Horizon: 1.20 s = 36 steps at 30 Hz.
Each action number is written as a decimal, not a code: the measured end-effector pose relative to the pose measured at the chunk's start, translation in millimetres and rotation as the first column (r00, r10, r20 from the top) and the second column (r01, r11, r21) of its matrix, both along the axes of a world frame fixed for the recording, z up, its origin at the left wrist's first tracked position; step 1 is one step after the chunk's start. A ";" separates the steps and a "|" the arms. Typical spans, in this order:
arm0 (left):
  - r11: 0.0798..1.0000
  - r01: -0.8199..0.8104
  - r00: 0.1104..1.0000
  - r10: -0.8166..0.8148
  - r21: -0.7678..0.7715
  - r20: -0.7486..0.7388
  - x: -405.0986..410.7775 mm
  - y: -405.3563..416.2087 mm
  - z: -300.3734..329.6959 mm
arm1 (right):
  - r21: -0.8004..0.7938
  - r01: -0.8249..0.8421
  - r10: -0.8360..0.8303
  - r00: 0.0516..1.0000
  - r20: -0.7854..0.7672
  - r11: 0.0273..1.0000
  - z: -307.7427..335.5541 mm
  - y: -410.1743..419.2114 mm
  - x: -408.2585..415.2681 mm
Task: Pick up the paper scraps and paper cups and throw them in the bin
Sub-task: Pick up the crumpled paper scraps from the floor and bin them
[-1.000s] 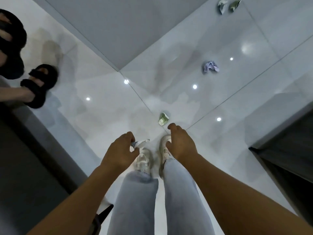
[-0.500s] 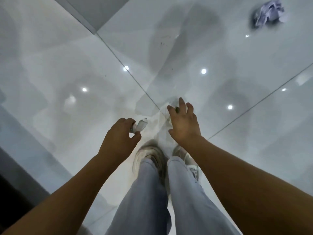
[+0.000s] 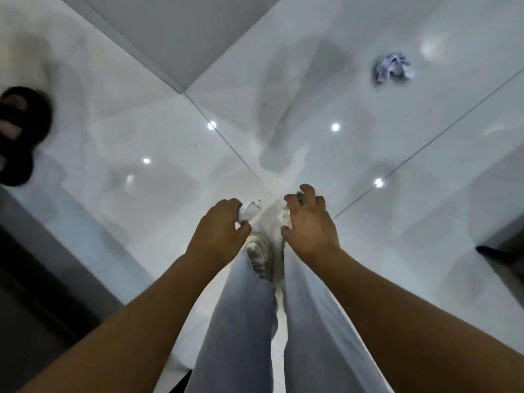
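Observation:
My left hand (image 3: 219, 234) grips a crumpled white paper scrap (image 3: 251, 209) above my shoes. Just to its right, my right hand (image 3: 307, 222) reaches down to the glossy white floor, fingers curled round a small greenish paper scrap (image 3: 300, 197) that barely shows between the fingertips. A crumpled lilac paper scrap (image 3: 392, 68) lies on the tiles at the upper right, well away from both hands. No bin or paper cup is in view.
Another person's foot in a black fluffy slipper (image 3: 19, 131) stands at the left edge. Dark furniture (image 3: 31, 279) runs along the lower left, and a dark object (image 3: 502, 252) juts in at the right edge. My jeans and pale shoes (image 3: 259, 253) are below the hands.
The right hand has come down over the greenish scrap that lay on the floor, and its fingers have curled round it. The view swung, bringing the slippered foot back in. The left hand keeps its scrap.

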<state>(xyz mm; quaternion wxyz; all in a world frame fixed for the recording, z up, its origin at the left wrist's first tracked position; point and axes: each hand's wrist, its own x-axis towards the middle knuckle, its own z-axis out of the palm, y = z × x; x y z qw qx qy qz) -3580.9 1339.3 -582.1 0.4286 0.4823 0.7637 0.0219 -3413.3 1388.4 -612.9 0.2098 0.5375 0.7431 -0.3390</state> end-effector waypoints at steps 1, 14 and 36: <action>1.000 0.012 1.000 -0.012 -0.002 -0.001 2.3 2.3 29.1 | -0.003 0.025 -0.025 1.000 -0.009 1.000 33.1 2.2 1.5; 0.941 0.279 0.959 -0.282 0.190 -0.012 76.3 7.8 354.5 | 0.102 0.345 -0.338 0.938 -0.079 0.933 392.4 -36.6 67.0; 0.309 0.926 0.328 -0.943 0.217 -0.056 370.9 -244.7 536.7 | 0.174 0.974 -0.971 0.173 -0.167 0.144 562.5 -449.1 297.3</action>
